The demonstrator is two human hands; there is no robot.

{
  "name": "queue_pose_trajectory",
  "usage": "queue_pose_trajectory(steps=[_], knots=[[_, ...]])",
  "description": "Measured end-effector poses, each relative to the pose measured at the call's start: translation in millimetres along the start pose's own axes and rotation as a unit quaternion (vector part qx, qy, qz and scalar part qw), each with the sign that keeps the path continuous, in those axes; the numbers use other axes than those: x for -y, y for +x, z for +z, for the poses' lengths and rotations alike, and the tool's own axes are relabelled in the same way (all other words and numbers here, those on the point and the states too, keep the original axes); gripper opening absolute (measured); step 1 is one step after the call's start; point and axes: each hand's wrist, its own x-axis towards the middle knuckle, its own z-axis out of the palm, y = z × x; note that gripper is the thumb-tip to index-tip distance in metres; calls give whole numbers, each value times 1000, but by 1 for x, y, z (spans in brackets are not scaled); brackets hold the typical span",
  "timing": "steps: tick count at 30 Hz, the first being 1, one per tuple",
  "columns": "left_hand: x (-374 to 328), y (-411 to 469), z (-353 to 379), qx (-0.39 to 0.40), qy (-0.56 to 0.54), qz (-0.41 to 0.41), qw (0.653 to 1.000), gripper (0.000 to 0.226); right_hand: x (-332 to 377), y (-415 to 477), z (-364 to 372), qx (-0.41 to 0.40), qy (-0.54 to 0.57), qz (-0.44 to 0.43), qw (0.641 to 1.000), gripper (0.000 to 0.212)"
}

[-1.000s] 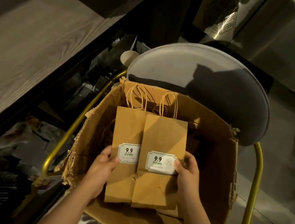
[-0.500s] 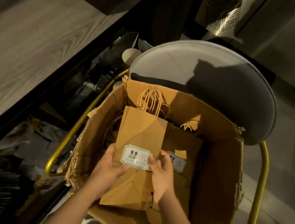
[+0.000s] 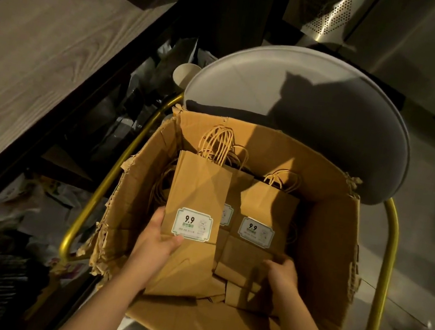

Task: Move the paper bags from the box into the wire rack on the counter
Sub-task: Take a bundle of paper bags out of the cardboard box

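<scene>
An open, torn cardboard box (image 3: 322,241) sits on a chair and holds flat brown paper bags with twine handles and white "9.9" labels. My left hand (image 3: 155,247) grips a stack of bags (image 3: 200,188) at its left edge, thumb just below the label. Another stack of bags (image 3: 266,211) lies lower in the box on the right. My right hand (image 3: 282,278) curls over the lower edge of that right stack. The wire rack is not in view.
The box rests on a chair with a grey round back (image 3: 302,104) and a gold metal frame (image 3: 108,183). A wooden counter (image 3: 25,58) runs along the left. Dark shelves with clutter and a paper cup (image 3: 184,73) lie below the counter.
My right hand let go of the stack in my left hand and moved right and down onto the second stack. My left hand kept its stack, shifted slightly left.
</scene>
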Motion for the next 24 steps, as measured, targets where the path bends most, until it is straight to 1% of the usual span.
queue_pose_trajectory(steps=[4,8,13,18,21,24], knots=[[0,-1,-3,0,8,2,1000,63,-6,6,5,5,-7,5,1000,50],[2,0,-4,-1,13,8,1000,63,-5,9,15,-17,-25,15,999,54],[6,-3,-6,-1,-21,5,1000,65,-2,17,25,-64,-93,15,993,69],[7,-6,-8,-11,-34,-2,999,66,-1,16,33,-75,-140,9,987,89],[10,-4,-8,-10,-45,-4,999,64,0,11,39,-67,-140,17,988,94],[13,-5,-8,-11,-47,-2,999,62,-2,9,43,-69,-113,16,991,97]])
